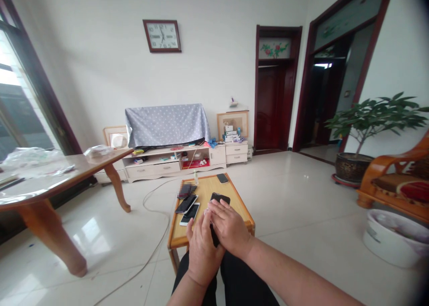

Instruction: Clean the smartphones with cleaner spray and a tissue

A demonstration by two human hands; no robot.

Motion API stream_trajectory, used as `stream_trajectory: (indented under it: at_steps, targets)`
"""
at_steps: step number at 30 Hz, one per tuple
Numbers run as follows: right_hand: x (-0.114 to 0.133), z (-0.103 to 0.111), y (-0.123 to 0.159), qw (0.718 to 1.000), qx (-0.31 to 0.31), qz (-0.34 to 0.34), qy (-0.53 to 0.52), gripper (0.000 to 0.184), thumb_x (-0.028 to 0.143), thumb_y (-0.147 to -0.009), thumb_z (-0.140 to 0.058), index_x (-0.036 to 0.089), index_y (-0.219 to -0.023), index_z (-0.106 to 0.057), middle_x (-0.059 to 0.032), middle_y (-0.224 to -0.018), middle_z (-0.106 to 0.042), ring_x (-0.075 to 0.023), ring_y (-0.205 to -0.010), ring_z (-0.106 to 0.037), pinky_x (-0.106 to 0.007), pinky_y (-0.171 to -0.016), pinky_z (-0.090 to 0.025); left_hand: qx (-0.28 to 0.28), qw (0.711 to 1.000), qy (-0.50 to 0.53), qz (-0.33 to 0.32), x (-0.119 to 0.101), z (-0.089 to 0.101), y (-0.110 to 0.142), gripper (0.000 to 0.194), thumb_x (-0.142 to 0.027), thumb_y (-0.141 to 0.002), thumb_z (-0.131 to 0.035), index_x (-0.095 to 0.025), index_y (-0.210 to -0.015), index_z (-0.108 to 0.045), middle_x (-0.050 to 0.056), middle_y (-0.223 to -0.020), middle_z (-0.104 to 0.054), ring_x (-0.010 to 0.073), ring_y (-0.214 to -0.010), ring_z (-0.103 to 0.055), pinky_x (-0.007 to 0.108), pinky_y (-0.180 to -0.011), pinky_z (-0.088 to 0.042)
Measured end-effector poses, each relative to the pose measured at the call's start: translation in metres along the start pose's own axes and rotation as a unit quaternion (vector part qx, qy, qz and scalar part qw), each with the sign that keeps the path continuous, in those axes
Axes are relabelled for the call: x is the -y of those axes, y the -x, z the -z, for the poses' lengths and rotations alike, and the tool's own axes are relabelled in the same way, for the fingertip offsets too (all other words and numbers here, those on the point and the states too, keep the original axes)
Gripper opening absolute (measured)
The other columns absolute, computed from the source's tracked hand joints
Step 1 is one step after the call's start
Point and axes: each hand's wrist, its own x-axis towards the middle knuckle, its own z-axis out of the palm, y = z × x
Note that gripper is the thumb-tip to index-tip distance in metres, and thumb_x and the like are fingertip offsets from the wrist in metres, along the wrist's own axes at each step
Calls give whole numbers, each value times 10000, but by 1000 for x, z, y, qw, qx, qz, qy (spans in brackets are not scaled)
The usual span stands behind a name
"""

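Head view: we hold a black smartphone point(220, 198) between both hands, over the near edge of a low wooden table point(204, 187); left hand point(203, 252) under it, right hand point(229, 227) across it; narrow grip, both closed on the phone; on the tabletop, a second black smartphone point(186, 204) next to a white smartphone point(190, 214); another phone point(222, 178) at the far edge; a cable point(154, 248) on the floor.

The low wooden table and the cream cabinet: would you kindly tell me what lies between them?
A white cable crosses the tiled floor there, in the head view.
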Motion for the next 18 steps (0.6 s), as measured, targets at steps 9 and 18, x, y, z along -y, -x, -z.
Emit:
stream_trajectory:
  at_steps: [9, 18]
  targets:
    - [-6, 1, 11, 997, -56, -44, -12, 351, 115, -967, -514, 221, -1254, -685, -93, -1337, -667, -252, -1309, -576, -484, -1156, -432, -20, 999, -10, 23, 6, 0, -1, 747, -283, -823, -652, -141, -1489, -343, 194, -1387, -586, 307, -1300, -557, 554, -1172, -274]
    - [-10, 11, 7, 979, -137, -121, -85, 352, 90, -939, -527, 263, -1191, -701, -84, -1260, -689, -242, -1235, -610, -449, -1094, -486, -28, 998, 16, 50, 1, 0, -5, 789, -310, -791, -685, -153, -1487, -348, 180, -1391, -584, 314, -1296, -557, 556, -1162, -293]
